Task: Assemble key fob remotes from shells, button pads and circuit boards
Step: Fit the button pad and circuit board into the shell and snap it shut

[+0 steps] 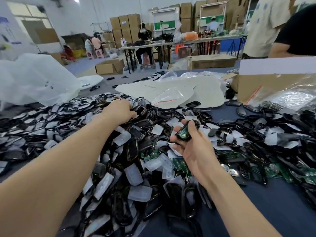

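Note:
A large heap of black key fob shells (133, 158) mixed with translucent button pads (136, 194) covers the dark table. Green circuit boards (177, 162) lie among them at the centre and right. My right hand (193, 146) grips a black shell with a green circuit board inside it (185, 131), lifted slightly above the heap. My left hand (119, 111) reaches to the far side of the heap, fingers curled down into the shells there; whatever they hold is hidden.
White plastic bags (39, 79) lie at the back left and a white sheet (172, 93) at the back centre. A cardboard box (273, 81) stands at the back right. A person in a black sleeve (294, 33) stands beyond it.

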Demonstrator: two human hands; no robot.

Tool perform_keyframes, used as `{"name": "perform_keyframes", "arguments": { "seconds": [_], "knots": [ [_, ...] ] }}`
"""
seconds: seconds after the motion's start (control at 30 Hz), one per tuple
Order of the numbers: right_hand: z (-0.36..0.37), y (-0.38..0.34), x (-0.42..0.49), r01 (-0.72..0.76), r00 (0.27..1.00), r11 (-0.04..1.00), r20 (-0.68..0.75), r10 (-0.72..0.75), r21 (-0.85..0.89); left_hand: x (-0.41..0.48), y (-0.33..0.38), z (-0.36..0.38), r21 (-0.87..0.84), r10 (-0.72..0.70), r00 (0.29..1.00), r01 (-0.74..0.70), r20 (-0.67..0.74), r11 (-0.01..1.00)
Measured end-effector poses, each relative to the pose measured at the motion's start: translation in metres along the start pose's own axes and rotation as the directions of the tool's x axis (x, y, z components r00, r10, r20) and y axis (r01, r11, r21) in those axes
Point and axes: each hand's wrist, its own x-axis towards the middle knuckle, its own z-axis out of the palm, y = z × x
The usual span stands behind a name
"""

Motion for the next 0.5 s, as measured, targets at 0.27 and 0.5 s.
{"name": "perform_keyframes", "arguments": {
  "seconds": [0.27, 0.5],
  "knots": [
    [0.001, -0.001, -0.004, 0.025, 1.000, 0.999, 0.016, -0.024, -0.036, -0.002, -0.005, -0.008, -0.015, 0.014, 0.989, -0.012, 0.149, 1.000],
    [0.001, -0.004, -0.005, 0.035, 0.999, 0.999, 0.010, -0.035, -0.020, -0.007, -0.015, -0.009, -0.047, 0.096, 0.991, -0.092, 0.092, 0.995]
  ]
}}
